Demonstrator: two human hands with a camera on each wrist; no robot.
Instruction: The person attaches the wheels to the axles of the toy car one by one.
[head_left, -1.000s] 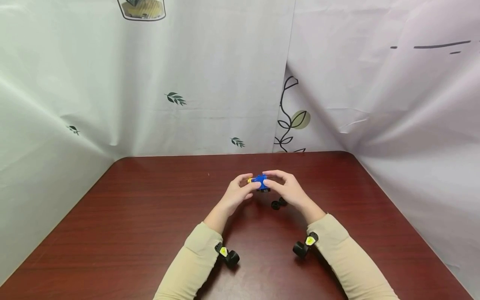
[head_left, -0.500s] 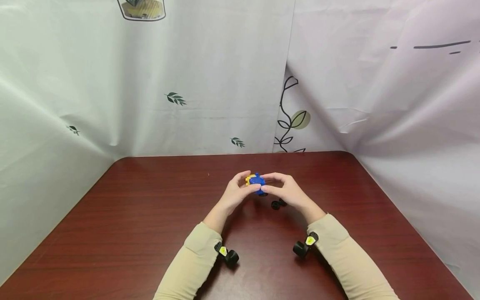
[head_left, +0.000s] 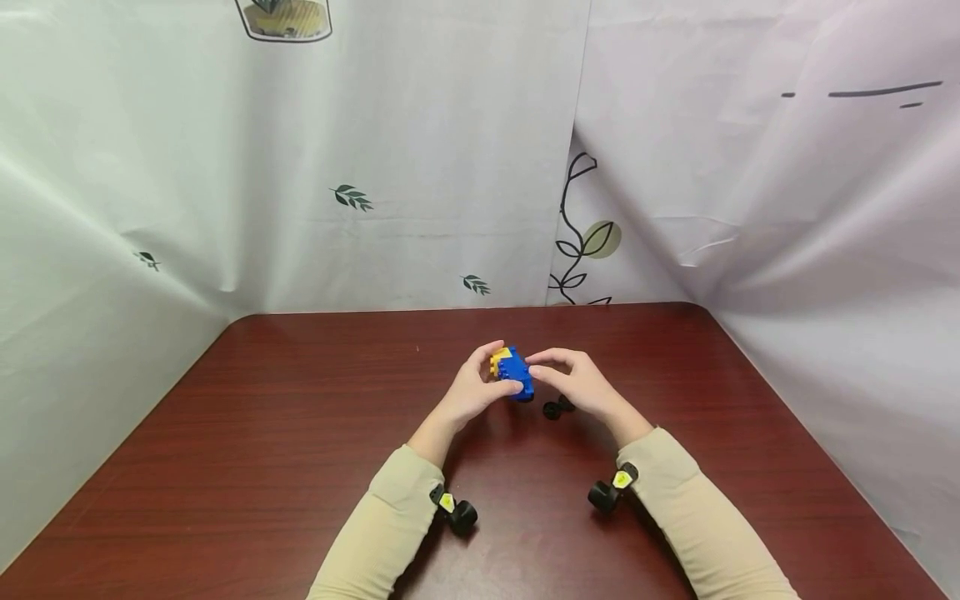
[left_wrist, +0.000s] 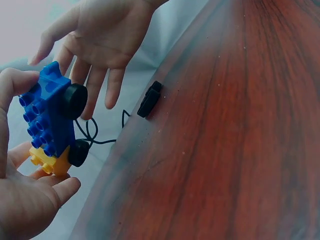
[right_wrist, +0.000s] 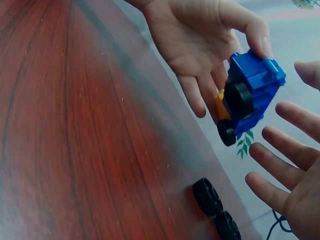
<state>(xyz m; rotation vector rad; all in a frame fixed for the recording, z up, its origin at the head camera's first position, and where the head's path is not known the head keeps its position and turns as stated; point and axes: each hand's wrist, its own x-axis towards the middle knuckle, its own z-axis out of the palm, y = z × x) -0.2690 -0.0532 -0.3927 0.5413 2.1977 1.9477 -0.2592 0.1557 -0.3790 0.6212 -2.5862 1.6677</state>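
Note:
My left hand [head_left: 467,393] grips a small toy car [head_left: 516,375] made of blue and yellow studded bricks, held above the table. Its thumb presses one end of the blue part; the other fingers lie around the yellow end [left_wrist: 52,161]. In the left wrist view two black wheels [left_wrist: 75,101] show along the car's side. My right hand [head_left: 583,385] is beside the car with its fingers spread; the right wrist view shows a gap between them and the car [right_wrist: 257,80]. A pair of loose black wheels [right_wrist: 207,197] lies on the table below the right hand.
The dark red wooden table [head_left: 315,433] has a rounded far edge, with white printed curtains [head_left: 420,167] behind and at both sides. A thin black cable [left_wrist: 95,140] shows beyond the table's edge. Each sleeve carries a small black wrist camera [head_left: 462,517].
The car has turned in my hands, so more of its blue and yellow bricks faces the head camera. My right fingers have come away from it, while the left hand keeps holding it.

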